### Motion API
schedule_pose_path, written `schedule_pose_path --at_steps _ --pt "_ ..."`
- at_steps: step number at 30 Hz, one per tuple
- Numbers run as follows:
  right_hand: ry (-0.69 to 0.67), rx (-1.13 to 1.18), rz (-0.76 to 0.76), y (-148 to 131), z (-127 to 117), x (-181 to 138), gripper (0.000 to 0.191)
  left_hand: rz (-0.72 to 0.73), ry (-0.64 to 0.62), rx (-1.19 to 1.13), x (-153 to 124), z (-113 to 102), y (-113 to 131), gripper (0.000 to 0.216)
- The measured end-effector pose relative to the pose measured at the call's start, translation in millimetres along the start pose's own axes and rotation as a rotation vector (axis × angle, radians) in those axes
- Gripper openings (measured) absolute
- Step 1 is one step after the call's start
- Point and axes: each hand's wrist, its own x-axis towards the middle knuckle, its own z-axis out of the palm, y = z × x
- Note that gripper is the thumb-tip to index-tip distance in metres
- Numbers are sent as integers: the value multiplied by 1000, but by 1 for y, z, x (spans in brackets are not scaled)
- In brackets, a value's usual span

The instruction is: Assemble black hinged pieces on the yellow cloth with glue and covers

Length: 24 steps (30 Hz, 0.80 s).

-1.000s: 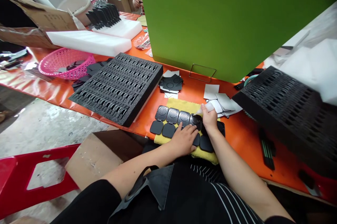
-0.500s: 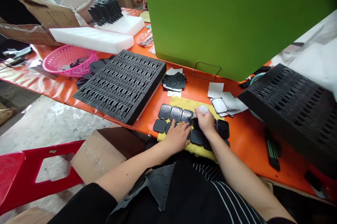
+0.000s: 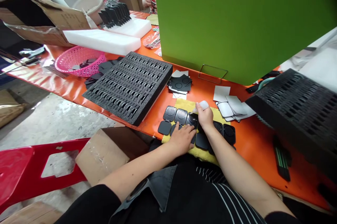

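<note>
Head view: your right hand (image 3: 206,117) pinches a white bottle (image 3: 204,104), tip at an open black case (image 3: 191,121) on yellow cloth (image 3: 184,104), apparently dispensing. Your left hand (image 3: 183,139), fingers loosely spread, rests beside; the next move calls for steady aim.

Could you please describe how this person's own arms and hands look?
The left hand and right hand are ungloved, and no watch or bracelet shows at either wrist. The left sleeve and right sleeve are black and plain where visible, leaving both forearms uncovered.
</note>
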Motion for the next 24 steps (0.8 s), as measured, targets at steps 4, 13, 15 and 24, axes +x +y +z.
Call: schedule_pose_path --at_steps 4,13,15,24 --pt "3 -63 -24 0 1 -1 48 -6 -18 7 0 -1 0 56" --pt "-8 136 53 -2 0 -9 46 -39 32 -11 -12 -13 -13 52" --pt "-65 127 25 -7 3 -15 45 -85 53 -2 -18 -15 -20 48" --pt "-96 -63 -58 -15 9 -23 45 -139 49 -18 -23 -11 -30 46"
